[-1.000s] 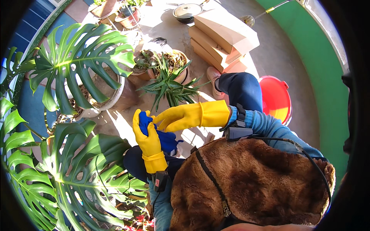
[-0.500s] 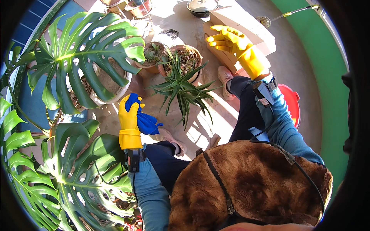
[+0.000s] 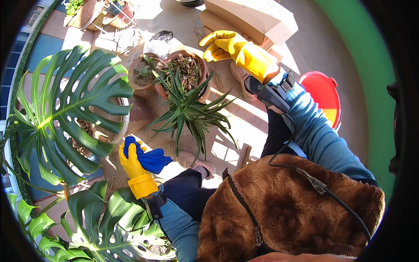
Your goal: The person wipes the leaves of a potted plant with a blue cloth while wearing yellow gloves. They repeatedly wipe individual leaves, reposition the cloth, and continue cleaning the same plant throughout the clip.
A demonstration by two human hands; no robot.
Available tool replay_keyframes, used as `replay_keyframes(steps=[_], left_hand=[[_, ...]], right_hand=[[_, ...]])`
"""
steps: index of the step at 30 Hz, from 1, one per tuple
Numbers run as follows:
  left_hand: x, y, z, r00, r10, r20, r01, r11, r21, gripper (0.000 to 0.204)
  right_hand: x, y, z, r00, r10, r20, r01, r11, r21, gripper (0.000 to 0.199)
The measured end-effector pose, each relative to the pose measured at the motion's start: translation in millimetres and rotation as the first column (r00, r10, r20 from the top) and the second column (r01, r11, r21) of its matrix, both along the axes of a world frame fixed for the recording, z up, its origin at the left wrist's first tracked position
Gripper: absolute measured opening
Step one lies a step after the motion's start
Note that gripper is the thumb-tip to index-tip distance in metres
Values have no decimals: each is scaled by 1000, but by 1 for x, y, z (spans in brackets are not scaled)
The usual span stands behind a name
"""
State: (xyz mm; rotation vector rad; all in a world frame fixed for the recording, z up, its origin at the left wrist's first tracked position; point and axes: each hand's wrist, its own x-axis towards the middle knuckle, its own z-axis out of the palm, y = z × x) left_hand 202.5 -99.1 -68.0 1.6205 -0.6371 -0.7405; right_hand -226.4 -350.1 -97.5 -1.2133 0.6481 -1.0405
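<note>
Both of my hands wear yellow rubber gloves. My left hand (image 3: 132,165) is closed round a bunched blue cloth (image 3: 152,160), at the lower left beside the large monstera leaves. Farther off and to the right, my right hand (image 3: 223,46) reaches toward the terracotta pot (image 3: 162,91); its fingers are apart and nothing is in them. Between the hands an aloe-like plant (image 3: 185,109) with long spiky green leaves leans out of that pot toward me. Dry plant bits cover the pot's soil.
A big monstera leaf (image 3: 65,111) spreads over a round pale planter (image 3: 124,124) at left. A smaller pot (image 3: 139,78) touches the terracotta one. Cardboard boxes (image 3: 251,19) lie at the far right, a red bucket (image 3: 321,94) beside my right arm. A green wall (image 3: 379,131) curves along the right.
My right hand has moved left, nearer the terracotta pot. The whole view has shifted, with the plants now farther left. My left hand keeps hold of the blue cloth.
</note>
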Motion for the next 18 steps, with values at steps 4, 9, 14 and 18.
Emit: replay_keyframes(steps=[4, 9, 14, 18], left_hand=[[-6, -1, 2, 999, 29, -17, -28, 999, 22, 27], [-4, -2, -2, 1000, -6, 19, 5, 999, 43, 28], [-14, 4, 4, 996, 63, 56, -63, 998, 8, 29], [-52, 20, 40, 996, 85, -5, -84, 971, -224, 29]], right_hand=[[-6, 0, -6, 1000, -4, 3, 4, 998, -66, 21], [-12, 3, -11, 978, -160, -136, 119, 957, -265, 21], [-10, -8, -7, 897, -335, -288, 157, 851, -501, 22], [4, -38, 20, 992, -62, -110, 47, 990, -134, 24]])
